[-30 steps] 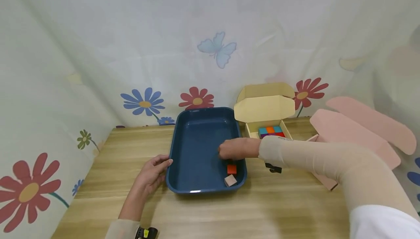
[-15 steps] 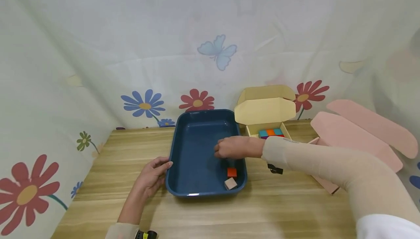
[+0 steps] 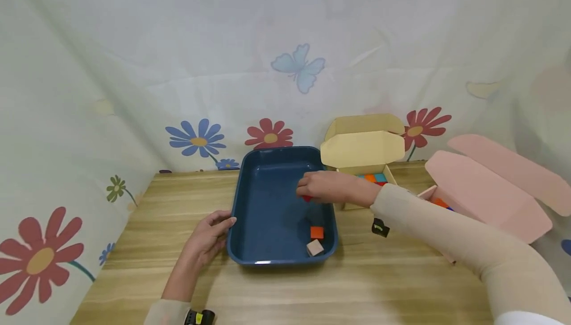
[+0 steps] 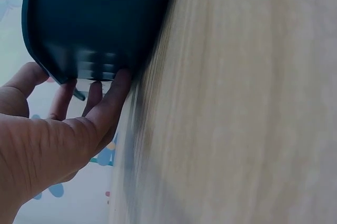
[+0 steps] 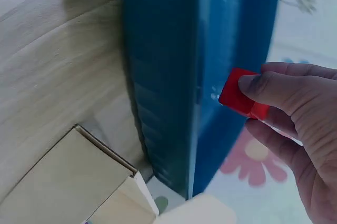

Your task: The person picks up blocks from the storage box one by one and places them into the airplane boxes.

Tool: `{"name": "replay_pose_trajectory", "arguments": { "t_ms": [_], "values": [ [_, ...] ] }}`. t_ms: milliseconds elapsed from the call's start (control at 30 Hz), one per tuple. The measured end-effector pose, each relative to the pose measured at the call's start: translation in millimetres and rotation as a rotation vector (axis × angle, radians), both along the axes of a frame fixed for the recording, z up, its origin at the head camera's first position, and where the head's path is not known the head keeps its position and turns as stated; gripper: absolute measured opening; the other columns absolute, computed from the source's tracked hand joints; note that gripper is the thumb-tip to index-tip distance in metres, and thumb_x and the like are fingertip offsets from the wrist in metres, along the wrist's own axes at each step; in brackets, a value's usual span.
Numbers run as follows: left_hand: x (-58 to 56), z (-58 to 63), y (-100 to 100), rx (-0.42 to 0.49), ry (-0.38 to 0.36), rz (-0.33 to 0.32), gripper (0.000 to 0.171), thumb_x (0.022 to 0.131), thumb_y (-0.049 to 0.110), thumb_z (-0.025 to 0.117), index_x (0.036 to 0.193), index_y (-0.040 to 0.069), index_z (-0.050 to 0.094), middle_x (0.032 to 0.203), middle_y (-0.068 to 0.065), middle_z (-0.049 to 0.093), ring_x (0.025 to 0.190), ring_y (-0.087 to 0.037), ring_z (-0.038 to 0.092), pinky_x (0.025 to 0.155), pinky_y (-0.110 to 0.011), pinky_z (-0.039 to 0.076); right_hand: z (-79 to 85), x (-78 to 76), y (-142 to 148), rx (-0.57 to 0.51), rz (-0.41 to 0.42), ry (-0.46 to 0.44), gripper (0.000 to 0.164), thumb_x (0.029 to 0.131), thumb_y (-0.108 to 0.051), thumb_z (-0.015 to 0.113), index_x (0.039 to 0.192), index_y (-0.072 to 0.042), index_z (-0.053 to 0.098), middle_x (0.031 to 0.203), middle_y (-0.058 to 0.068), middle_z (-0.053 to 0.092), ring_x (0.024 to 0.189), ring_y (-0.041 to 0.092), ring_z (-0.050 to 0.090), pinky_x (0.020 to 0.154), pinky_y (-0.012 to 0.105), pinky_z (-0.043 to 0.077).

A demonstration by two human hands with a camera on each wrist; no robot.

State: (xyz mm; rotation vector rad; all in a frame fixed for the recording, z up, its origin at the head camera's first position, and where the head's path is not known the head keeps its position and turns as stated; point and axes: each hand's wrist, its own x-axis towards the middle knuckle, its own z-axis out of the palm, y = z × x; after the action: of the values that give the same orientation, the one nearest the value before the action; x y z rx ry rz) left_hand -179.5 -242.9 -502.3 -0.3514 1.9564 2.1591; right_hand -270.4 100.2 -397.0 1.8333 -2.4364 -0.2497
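Observation:
A blue rectangular tray [image 3: 272,216] lies on the table in the head view. My left hand [image 3: 209,238] holds its left side, with the thumb at the rim; in the left wrist view the fingers [image 4: 108,103] touch the outer wall. Over the tray's right part, my right hand [image 3: 332,186] pinches a red cube block [image 5: 237,95] between thumb and fingers. The hand hides most of that block in the head view. An orange-red block [image 3: 317,232] and a pale wooden block [image 3: 314,247] sit inside the tray, near its front right corner.
Right behind the tray stands an open pale-yellow box [image 3: 363,150] with several coloured blocks [image 3: 374,178] inside. Farther right, an open pink box [image 3: 484,193] also contains coloured blocks [image 3: 440,203], partly hidden by the right sleeve. A printed curtain [image 3: 200,82] hangs behind the table.
My right hand has shifted farther back and slightly right over the tray, and the red block now shows beneath its fingers. The left hand stays at the tray's side.

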Motion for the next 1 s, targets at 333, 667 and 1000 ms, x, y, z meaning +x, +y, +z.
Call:
{"name": "replay_pose_trajectory", "arguments": {
  "t_ms": [333,667,1000],
  "values": [
    [2.7,3.1,0,0.001,-0.002,-0.007,0.024,0.097,0.009,0.07,0.119,0.005,0.063,0.103,0.0,0.061,0.089,-0.015,0.06,0.075,-0.031,0.058,11.1,-8.3,38,-0.282,-0.142,-0.11,0.039,0.084,-0.005,0.083,0.12,-0.005,0.069,0.114,0.009,0.071,0.106,0.025,0.066,0.09,0.035,0.058],
    [0.3,10.8,-1,-0.055,0.001,-0.035,0.03,0.098,0.011,0.068,0.125,0.002,0.059,0.104,0.001,0.059,0.089,-0.015,0.055,0.074,-0.029,0.057,5.8,-11.8,70,-0.334,-0.373,-0.181,0.041,0.087,-0.009,0.081,0.126,-0.005,0.068,0.116,0.011,0.072,0.104,0.027,0.065,0.088,0.038,0.057],
    [0.5,9.9,1,-0.035,0.014,-0.043,0.027,0.098,0.01,0.069,0.123,0.003,0.06,0.106,0.001,0.06,0.09,-0.015,0.054,0.073,-0.029,0.058,-6.2,-25.6,91,-0.338,-0.449,-0.198,0.038,0.085,-0.009,0.083,0.12,-0.002,0.069,0.107,0.01,0.073,0.094,0.025,0.067,0.085,0.04,0.058]
  ]
}}
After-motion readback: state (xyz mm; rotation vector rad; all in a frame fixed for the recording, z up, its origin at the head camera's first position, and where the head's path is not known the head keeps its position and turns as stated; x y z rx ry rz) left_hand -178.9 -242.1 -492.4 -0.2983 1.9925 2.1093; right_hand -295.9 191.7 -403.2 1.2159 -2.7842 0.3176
